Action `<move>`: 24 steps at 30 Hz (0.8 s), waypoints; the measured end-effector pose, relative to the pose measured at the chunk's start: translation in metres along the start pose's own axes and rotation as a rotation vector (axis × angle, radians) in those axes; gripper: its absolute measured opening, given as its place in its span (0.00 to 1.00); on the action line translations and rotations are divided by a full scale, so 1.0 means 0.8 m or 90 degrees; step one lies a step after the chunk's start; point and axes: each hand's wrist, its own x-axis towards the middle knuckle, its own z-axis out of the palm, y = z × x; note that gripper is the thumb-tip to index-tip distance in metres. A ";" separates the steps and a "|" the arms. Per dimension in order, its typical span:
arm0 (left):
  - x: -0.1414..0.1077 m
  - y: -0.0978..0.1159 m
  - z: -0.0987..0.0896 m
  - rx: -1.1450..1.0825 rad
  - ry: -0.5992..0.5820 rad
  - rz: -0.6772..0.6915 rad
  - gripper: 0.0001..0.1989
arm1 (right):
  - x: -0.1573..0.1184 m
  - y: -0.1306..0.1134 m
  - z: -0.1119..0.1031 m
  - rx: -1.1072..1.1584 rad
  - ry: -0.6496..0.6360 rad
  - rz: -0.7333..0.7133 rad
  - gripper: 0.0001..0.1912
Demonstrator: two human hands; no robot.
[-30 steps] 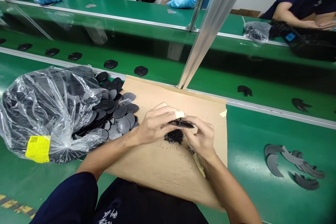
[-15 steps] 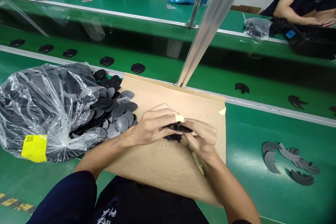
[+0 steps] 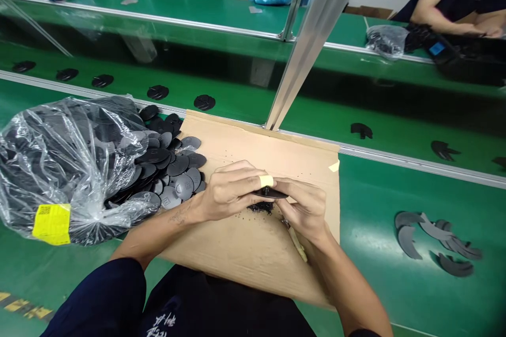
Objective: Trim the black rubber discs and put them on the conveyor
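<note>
Between both hands I hold a thin black plastic disc, with a small raised part near its middle. My left hand grips its left edge, a finger wrapped in yellow tape lying over the top. On the right edge, the fingers and thumb of my right hand pinch it. Beneath the disc is a small heap of tiny black pieces on the cardboard sheet. A tool with a yellowish handle lies beside my right wrist, its head partly hidden by the hand.
At left, a clear plastic bag bulges beside a pile of black discs. Curved dark pieces lie at right. Beyond a metal rail, black parts rest on the green belt. A metal post rises ahead; a co-worker sits across.
My left taped finger has shifted slightly left and down over the disc. Parts on the belt have moved slightly left in view. Both hands keep hold of the disc.
</note>
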 end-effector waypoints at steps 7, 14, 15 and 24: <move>0.005 0.000 -0.001 -0.031 -0.020 -0.035 0.16 | 0.000 0.000 0.000 0.037 0.014 0.043 0.07; 0.004 0.003 -0.013 0.023 -0.042 -0.107 0.09 | -0.021 -0.001 -0.036 -0.138 -0.166 0.191 0.26; 0.003 0.002 -0.015 0.032 -0.049 -0.121 0.09 | -0.036 -0.003 -0.045 -0.179 -0.209 0.216 0.29; -0.005 -0.006 -0.006 -0.019 -0.142 -0.144 0.08 | -0.172 -0.029 -0.048 -0.415 -0.279 0.356 0.20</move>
